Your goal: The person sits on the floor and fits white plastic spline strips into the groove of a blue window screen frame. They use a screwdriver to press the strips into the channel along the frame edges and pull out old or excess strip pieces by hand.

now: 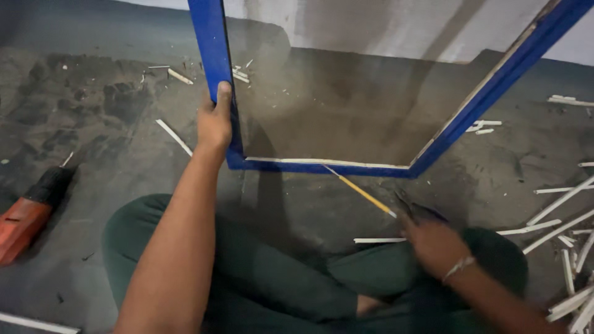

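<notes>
Nearest me, my left hand (215,120) grips the blue frame (218,55) upright; my blurred right hand (433,241) holds pliers (421,211) pulling a yellow strip (362,193)

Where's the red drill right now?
In the head view the red drill lies on the grey floor at the far left edge, left of the person's knee and well clear of the left hand gripping the blue frame.

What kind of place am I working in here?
Likely a rough workshop floor or building site: bare dusty concrete floor, scattered white wood strips, a red power drill, and a blue-framed glass panel held upright by the left hand.
</notes>
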The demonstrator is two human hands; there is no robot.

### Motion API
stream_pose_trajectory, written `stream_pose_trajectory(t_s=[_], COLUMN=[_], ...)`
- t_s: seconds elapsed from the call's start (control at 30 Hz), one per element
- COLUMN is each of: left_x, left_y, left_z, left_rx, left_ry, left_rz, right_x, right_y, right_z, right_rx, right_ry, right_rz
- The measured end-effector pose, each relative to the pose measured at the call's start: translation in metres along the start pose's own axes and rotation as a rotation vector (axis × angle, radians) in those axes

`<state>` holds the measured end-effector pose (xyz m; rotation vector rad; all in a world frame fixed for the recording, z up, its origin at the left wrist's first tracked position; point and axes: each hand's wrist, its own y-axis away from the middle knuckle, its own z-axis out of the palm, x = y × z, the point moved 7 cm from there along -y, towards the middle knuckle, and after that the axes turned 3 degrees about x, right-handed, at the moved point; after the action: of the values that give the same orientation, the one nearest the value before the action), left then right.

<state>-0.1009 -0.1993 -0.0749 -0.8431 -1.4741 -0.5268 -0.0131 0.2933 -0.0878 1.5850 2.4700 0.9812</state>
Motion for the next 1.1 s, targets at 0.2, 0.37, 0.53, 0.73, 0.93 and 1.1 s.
stream_pose_trajectory(t_s=[0.2, 0.37, 0.53, 0.73, 0.93, 1.1], left_x=[-0.007, 0.001, -0.007, -0.008, -0.005, -0.001], left_y=[-0.003, -0.031, -0.049, -0.051, -0.053, -0.048], left_z=[0.005, 0.022, 0.036, 0.032, 0.033, 0.032], left_rx=[0.03, 0.035, -0.01, 0.042, 0.029, 0.027], left_ry=[0.021, -0.004, 0.068, -0.027, 0.034, 0.08], left_rz=[-0.055, 0.052, 0.062, 0.174, 0.165, 0.195], right_x=[0.014, 0.032, 0.07, 0.074, 0.074, 0.119], right_y=[-0.019, -0.059, -0.095, -0.121, -0.131, -0.14], right_z=[-0.123, -0.141, -0.056, 0.086, 0.022, -0.041], right_rx=[-0.067, -0.009, 0.045, -0.277, -0.035, 0.008], right_ry=[-0.114, -0.05, -0.007, -1.045, -0.851, 0.144], right_rz=[-0.064, -0.042, -0.013, 0.303, -0.187, -0.1])
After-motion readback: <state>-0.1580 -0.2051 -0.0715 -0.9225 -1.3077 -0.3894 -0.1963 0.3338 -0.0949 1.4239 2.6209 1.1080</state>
